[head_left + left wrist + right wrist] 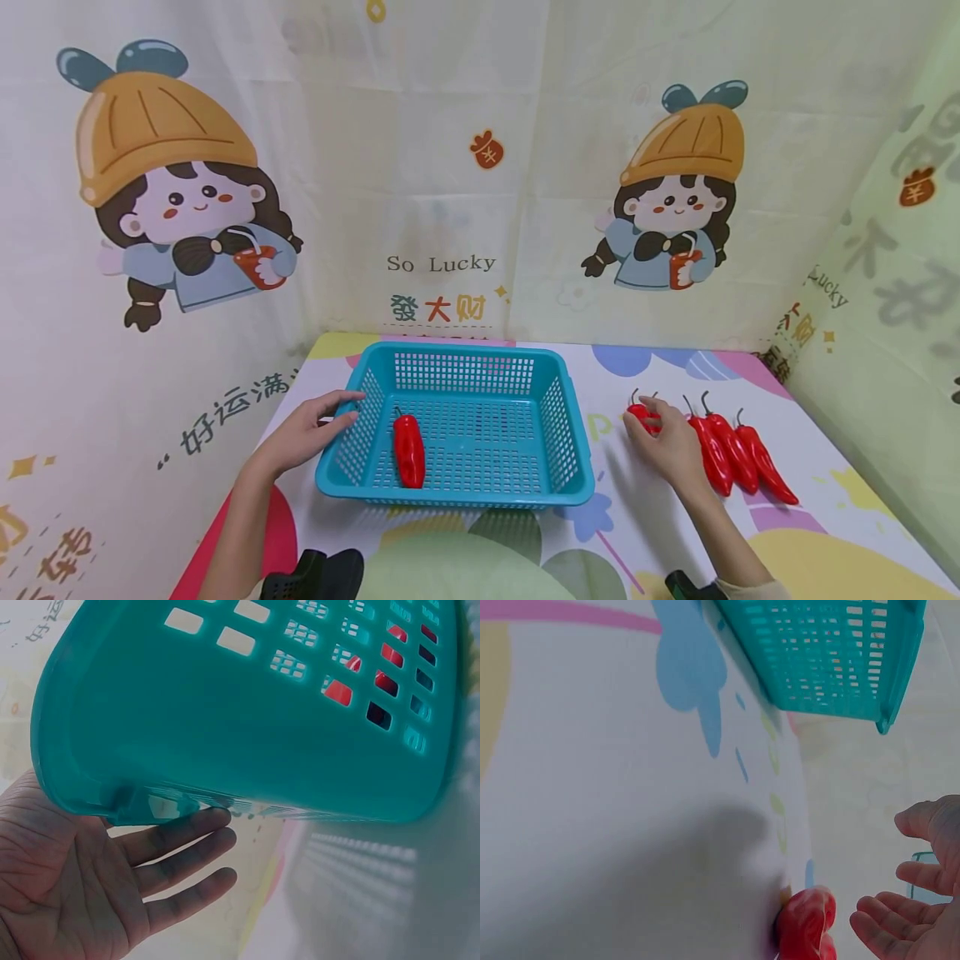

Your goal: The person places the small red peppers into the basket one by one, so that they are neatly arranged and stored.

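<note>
My left hand (303,433) rests at the left rim of a blue plastic basket (480,497), its thumb and a finger reaching over the edge. In the left wrist view, the fingers of that hand (112,892) lie fairly straight outside the basket wall. One red chili pepper (408,450) lies inside the basket, on the left. Above the table to the right, my right hand (670,442) hovers by red peppers (643,414), which it partly hides. The right wrist view shows that hand (922,900) with fingers spread, apart from a red pepper (804,922).
Several more red peppers, including the rightmost pepper (767,467), lie side by side to the right of my right hand. A patterned cloth covers the table (420,554). Printed curtains (540,208) stand behind it and on both sides.
</note>
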Tool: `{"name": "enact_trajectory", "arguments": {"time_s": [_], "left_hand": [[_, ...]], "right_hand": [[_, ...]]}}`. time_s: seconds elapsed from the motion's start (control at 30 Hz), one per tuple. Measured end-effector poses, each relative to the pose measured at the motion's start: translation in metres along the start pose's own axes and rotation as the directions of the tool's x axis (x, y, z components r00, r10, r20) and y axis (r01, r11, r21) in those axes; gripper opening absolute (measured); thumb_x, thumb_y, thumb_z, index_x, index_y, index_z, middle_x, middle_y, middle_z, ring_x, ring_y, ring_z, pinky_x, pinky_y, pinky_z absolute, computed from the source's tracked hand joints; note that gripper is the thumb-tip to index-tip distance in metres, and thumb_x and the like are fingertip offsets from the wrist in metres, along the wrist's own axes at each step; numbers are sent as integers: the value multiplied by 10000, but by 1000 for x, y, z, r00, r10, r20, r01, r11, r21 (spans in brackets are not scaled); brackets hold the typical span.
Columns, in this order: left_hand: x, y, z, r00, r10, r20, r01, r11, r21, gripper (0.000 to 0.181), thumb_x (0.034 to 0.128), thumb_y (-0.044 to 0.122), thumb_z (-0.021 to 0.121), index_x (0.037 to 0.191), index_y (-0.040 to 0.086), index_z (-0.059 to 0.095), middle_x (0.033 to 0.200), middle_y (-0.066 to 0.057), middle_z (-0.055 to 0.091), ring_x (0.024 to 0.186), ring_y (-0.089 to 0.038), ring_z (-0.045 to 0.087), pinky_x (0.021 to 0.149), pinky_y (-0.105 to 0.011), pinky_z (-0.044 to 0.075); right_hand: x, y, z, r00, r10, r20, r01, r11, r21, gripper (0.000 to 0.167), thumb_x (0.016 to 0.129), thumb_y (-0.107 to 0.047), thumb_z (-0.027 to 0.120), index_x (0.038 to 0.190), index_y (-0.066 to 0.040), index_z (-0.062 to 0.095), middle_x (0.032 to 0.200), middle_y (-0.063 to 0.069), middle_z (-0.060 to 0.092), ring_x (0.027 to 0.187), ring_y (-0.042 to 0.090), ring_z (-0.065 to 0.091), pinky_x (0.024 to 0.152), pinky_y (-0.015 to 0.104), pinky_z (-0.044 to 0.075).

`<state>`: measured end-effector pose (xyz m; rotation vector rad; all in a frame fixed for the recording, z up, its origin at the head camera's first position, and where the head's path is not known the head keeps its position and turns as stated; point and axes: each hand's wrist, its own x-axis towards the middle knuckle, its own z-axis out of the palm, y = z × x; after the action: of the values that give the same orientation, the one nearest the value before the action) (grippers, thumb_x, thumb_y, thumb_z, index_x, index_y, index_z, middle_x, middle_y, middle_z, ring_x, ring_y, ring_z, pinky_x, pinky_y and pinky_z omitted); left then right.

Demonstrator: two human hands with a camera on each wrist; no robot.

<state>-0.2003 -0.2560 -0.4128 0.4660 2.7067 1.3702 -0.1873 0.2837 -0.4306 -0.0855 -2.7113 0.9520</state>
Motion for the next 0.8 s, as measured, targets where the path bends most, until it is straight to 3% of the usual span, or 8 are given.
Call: {"name": "enact_trajectory", "arguments": {"time_s": [0.33,0.8], "left_hand": [[2,-3,-1,1000,5,-5,-5,1000,16,517,996,213,662,1463,44,519,1469,-275,491,1274,-500,512,800,-425,630],[3,-5,0,1000,6,-5,-6,1000,15,511,998,211,658,1461,43,521,1469,-276,489,1272,-501,513,794,-417,631]], "right_hand": [[5,10,-2,998,4,65,2,997,-81,609,950,-288,719,1428,36,526,1347,316,562,1191,479,544,894,596,560],[11,23,4,994,17,111,-6,994,-105,590,947,-300,721,1396,39,545,1252,298,603,1098,444,580,821,529,594]]}}
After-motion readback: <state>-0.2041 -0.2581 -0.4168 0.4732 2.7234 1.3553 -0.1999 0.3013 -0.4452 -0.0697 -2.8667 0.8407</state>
